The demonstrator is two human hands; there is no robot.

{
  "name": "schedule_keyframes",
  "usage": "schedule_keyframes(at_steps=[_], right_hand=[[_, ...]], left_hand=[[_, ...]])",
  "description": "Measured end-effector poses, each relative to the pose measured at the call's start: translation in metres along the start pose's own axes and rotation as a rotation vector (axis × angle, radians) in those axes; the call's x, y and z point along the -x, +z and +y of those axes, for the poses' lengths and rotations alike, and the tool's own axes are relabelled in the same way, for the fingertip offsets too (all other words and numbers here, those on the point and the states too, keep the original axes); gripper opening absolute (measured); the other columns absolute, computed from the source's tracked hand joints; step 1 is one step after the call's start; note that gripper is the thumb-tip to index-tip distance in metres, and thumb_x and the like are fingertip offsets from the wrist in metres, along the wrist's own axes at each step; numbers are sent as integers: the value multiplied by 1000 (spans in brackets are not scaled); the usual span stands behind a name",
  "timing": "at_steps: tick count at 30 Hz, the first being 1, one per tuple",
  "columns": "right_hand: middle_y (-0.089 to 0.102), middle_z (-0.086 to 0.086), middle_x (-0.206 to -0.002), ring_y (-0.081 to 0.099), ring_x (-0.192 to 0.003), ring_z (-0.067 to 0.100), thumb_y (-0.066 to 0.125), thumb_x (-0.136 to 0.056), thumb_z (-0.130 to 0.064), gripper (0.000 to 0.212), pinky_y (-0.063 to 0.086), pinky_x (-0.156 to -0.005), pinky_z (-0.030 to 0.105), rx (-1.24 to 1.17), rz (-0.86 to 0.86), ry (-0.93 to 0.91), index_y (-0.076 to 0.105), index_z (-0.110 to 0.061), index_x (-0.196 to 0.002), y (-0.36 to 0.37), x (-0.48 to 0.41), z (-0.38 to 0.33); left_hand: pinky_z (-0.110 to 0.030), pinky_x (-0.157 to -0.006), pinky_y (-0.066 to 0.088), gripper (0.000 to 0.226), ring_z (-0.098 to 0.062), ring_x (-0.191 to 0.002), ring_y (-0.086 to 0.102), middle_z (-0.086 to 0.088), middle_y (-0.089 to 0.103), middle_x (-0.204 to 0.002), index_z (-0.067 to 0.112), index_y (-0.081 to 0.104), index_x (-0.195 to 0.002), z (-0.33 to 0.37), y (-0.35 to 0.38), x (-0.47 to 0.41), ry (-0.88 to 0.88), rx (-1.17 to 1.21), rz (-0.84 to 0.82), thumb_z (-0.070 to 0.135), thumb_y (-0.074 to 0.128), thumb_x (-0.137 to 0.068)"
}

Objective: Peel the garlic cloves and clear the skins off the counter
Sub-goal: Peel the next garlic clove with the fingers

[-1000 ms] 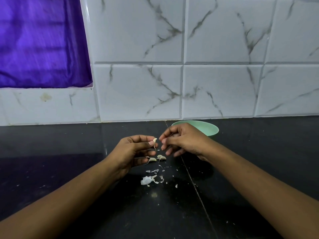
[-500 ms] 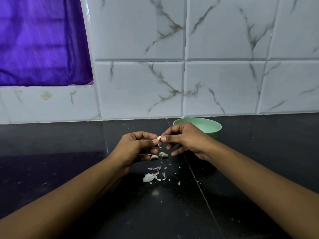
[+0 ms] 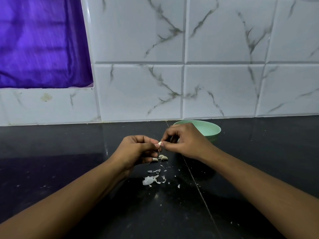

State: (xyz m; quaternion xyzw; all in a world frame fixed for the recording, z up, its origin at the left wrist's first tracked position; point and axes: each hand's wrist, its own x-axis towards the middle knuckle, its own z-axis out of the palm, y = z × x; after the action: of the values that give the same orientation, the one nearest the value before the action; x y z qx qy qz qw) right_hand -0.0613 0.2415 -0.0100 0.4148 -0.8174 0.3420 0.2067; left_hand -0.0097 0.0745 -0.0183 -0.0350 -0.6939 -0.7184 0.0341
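A small pale garlic clove [image 3: 160, 143] is held above the black counter [image 3: 69, 169], pinched between the fingertips of both hands. My left hand [image 3: 136, 150] grips it from the left and my right hand [image 3: 183, 140] pinches it from the right. A thin strand of skin hangs down from the clove. Just below, a few more cloves [image 3: 161, 158] lie on the counter. Torn white garlic skins [image 3: 150, 180] are scattered in front of them.
A mint-green bowl [image 3: 210, 130] stands behind my right hand, near the marble-tiled wall [image 3: 224, 90]. A purple cloth [image 3: 38, 42] fills the wall opening at the upper left. A seam [image 3: 198, 190] runs across the counter under my right forearm.
My right hand has closed in on the clove in my left fingers, and both hands now pinch it together. The view has shifted slightly.
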Motion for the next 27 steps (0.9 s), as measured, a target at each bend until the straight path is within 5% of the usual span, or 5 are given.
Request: schedule_keyframes(at_steps=[12, 19, 27], right_hand=[[66, 1, -69, 61, -56, 12, 62, -88, -9, 11, 54, -51, 25, -639, -171, 433, 66, -9, -78, -2, 1, -4], [68, -3, -76, 62, -63, 9, 62, -90, -15, 7, 54, -56, 26, -536, -248, 404, 66, -13, -84, -6, 2, -1], [67, 3, -71, 65, -61, 13, 73, -81, -11, 8, 51, -54, 27, -357, -76, 288, 70, -17, -77, -3, -1, -1]], left_hand=[[-15, -43, 45, 8, -6, -47, 59, -4, 65, -61, 7, 66, -78, 5, -4, -1, 28, -37, -23, -1, 67, -81], [-15, -42, 44, 7, -5, -47, 59, -3, 69, -65, 7, 67, -79, 4, -5, -1, -21, -25, -38, 1, 66, -82], [-15, -43, 45, 5, -5, -53, 63, -2, 71, -69, 9, 66, -84, 1, -7, -2, -18, -10, -20, 4, 65, -84]])
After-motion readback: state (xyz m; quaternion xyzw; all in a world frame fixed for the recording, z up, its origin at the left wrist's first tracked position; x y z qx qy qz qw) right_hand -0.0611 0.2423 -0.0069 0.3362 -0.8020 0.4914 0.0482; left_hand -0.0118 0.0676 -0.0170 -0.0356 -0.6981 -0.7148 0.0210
